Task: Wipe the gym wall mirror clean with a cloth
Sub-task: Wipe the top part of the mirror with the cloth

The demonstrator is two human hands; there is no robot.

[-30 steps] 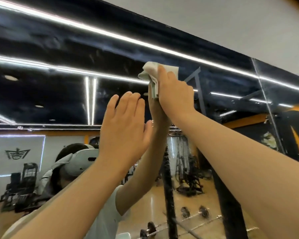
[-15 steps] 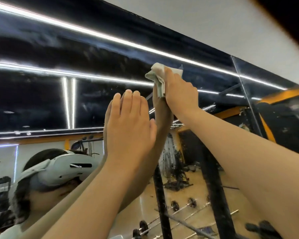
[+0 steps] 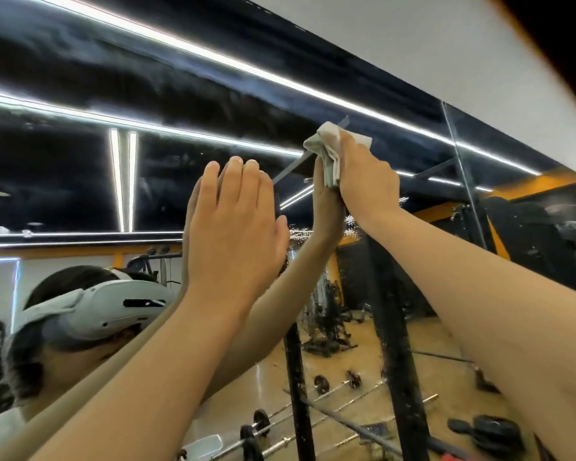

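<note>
At the 8 o'clock corner of the view, the large gym wall mirror reflects a white head-worn headset on the person. Long white light strips are reflected across its dark upper half.

Just left of centre, the left hand is raised with its back to the camera. Its fingers are straight and held together, pointing to 12 o'clock and holding nothing. The palm faces the glass and meets its own reflection at the fingertips; whether the whole palm lies on the glass I cannot tell.

Up at 1 o'clock from that hand, the pale, crumpled cloth sits against the mirror, high up and near its top edge. Its long axis runs nearly upright: the bunched end points to 12 o'clock and the folded tail hangs toward 6 o'clock.

Just beside it, the right hand presses the cloth to the glass with nearly straight fingers laid over it. The thumb is hidden.

Toward 5 o'clock, reflected barbells lie on a yellowish floor. At 3 o'clock a thin vertical seam divides the mirror panels, and a plain white wall runs above them.
</note>
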